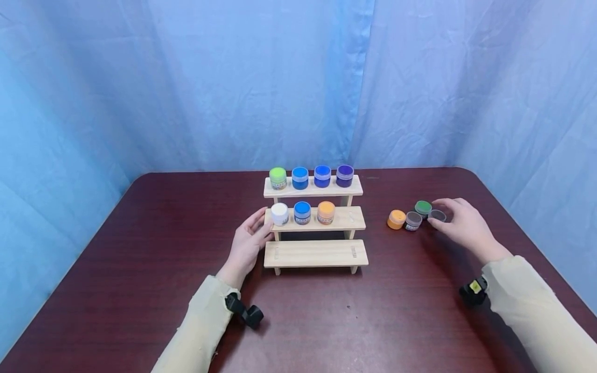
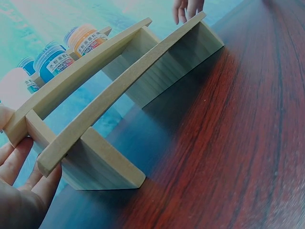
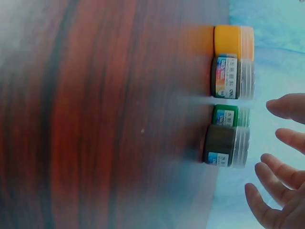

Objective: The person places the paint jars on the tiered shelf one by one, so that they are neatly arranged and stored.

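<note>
A three-step wooden stand (image 1: pixel 317 254) holds small paint jars on its top and middle steps. With thumb and fingers, my left hand (image 1: pixel 247 241) grips the left end of the middle step, beside a white paint jar (image 1: pixel 280 214). In the left wrist view, the left hand's fingers (image 2: pixel 19 160) are under the board. To the right, my right hand (image 1: pixel 459 223) hovers with parted fingers at a dark jar (image 1: pixel 437 216); the right wrist view shows the fingertips apart from the dark jar (image 3: pixel 220 145). Close by stand a green jar (image 1: pixel 423 208), a brown jar (image 1: pixel 413 221) and a yellow-orange jar (image 1: pixel 396 219).
The top step bears a light green jar (image 1: pixel 278 178), two blue ones and a purple jar (image 1: pixel 344 176). A blue jar (image 1: pixel 302 213) and an orange jar (image 1: pixel 325 212) share the middle step. Blue curtains (image 1: pixel 261 83) surround the dark red table (image 1: pixel 140 269).
</note>
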`<control>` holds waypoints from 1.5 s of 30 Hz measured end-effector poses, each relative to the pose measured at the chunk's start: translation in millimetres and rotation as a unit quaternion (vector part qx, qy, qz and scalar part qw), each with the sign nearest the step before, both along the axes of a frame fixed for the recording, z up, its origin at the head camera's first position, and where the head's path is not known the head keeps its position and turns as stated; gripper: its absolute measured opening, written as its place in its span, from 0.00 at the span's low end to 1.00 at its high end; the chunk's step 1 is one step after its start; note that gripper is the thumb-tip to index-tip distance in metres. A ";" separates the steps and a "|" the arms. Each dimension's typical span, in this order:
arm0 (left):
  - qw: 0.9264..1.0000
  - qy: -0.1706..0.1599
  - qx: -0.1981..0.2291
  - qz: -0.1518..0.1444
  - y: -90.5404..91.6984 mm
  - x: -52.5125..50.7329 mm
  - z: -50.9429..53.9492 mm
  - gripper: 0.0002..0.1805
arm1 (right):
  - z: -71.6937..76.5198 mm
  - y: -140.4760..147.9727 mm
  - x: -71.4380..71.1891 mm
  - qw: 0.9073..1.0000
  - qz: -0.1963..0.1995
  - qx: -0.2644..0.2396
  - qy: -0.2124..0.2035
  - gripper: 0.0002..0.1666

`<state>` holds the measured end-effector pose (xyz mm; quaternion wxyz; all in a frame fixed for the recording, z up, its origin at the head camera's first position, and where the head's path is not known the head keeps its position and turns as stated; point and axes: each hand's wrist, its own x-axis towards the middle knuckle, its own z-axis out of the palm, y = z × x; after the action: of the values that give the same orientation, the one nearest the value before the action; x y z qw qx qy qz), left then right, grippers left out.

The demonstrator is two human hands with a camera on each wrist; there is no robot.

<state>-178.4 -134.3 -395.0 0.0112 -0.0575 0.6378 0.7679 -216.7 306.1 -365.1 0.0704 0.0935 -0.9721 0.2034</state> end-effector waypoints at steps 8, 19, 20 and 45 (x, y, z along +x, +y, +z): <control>1.000 0.000 -0.001 0.000 -0.1 -0.1 -1.7 0.29 | -6.6 5.9 -6.1 0.999 -0.007 0.002 -0.035 0.29; 1.000 0.009 0.002 0.000 -1.1 -0.2 -3.5 0.29 | -12.1 9.2 -10.5 0.997 0.006 0.019 -0.076 0.31; 1.000 0.009 0.001 0.000 -1.1 -0.3 -3.5 0.29 | -12.2 9.2 -10.7 0.997 0.005 0.019 -0.077 0.31; 1.000 0.010 -0.003 0.001 -1.7 -0.7 -4.2 0.29 | -14.7 11.0 -12.9 1.000 0.005 0.010 -0.013 0.19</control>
<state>-179.0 -136.0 -399.2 0.0042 -0.0505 0.6399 0.7668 -229.5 317.1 -379.8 0.0559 0.0969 -0.9744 0.1951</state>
